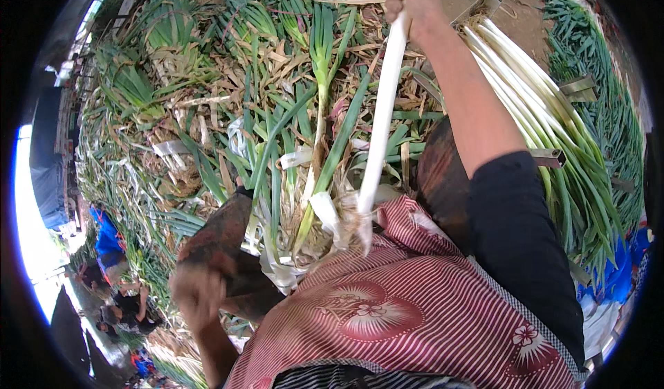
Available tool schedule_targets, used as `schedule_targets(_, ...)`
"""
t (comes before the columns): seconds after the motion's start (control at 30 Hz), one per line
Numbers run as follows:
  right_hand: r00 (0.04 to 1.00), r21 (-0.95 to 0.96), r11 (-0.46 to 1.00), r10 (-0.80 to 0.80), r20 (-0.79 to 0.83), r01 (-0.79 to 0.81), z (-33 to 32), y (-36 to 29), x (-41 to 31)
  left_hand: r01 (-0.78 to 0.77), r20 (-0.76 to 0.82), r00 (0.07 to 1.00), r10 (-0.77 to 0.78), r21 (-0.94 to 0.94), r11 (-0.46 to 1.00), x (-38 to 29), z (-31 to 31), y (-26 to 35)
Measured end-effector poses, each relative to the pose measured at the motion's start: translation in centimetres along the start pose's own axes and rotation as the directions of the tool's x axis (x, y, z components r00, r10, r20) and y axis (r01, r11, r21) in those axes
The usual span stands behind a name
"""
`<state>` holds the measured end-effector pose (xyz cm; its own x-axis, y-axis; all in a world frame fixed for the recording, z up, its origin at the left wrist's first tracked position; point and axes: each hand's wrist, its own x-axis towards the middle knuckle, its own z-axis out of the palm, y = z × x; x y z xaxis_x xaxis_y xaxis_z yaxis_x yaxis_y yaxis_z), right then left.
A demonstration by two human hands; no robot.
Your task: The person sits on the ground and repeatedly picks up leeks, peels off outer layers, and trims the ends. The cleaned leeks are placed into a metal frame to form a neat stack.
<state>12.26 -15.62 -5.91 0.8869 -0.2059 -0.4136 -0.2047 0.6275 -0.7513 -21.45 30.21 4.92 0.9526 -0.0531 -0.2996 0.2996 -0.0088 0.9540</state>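
My right hand grips a long, white-stemmed green onion near the top of the view. The stalk hangs down slantwise, its blurred lower end over my lap by the red striped apron. Its upper end runs out of the picture. My left hand is low at the left beside my knee, blurred by motion, so its fingers cannot be made out. Between my knees stand unpeeled green onions with dry brown sheaths, and loose white strips of peeled skin lie around them.
At my right, clean green onions lie side by side on a stand of square metal tubes. Beyond runs a long green heap. Tied bundles and dry leaves cover the ground ahead and left. Another person is at the lower left.
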Motion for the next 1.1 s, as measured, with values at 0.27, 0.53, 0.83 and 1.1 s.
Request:
schedule_targets(0.27,0.933,-0.088,0.956,-0.249,0.261,0.280,2.8,-1.5,-9.6,-0.090,0.124,0.992,-0.024,0.828,0.554,33.8,13.1,-22.7)
schedule_targets(0.53,0.952,-0.014,0.994,-0.102,0.290,0.111,1.8,-1.4,-9.8,0.110,0.046,0.987,-0.151,0.489,0.865,35.8,15.6,-22.7)
schedule_targets(0.83,0.988,-0.142,0.980,-0.129,0.082,0.140,3.7,2.2,-8.1,-0.142,0.135,0.989,0.064,0.725,0.674,18.4,19.0,-2.0)
schedule_targets(1.1,0.944,-0.025,0.990,0.138,0.298,-0.137,4.8,2.9,-9.8,-0.243,0.201,0.969,0.143,0.872,0.425,10.0,16.9,-1.5)
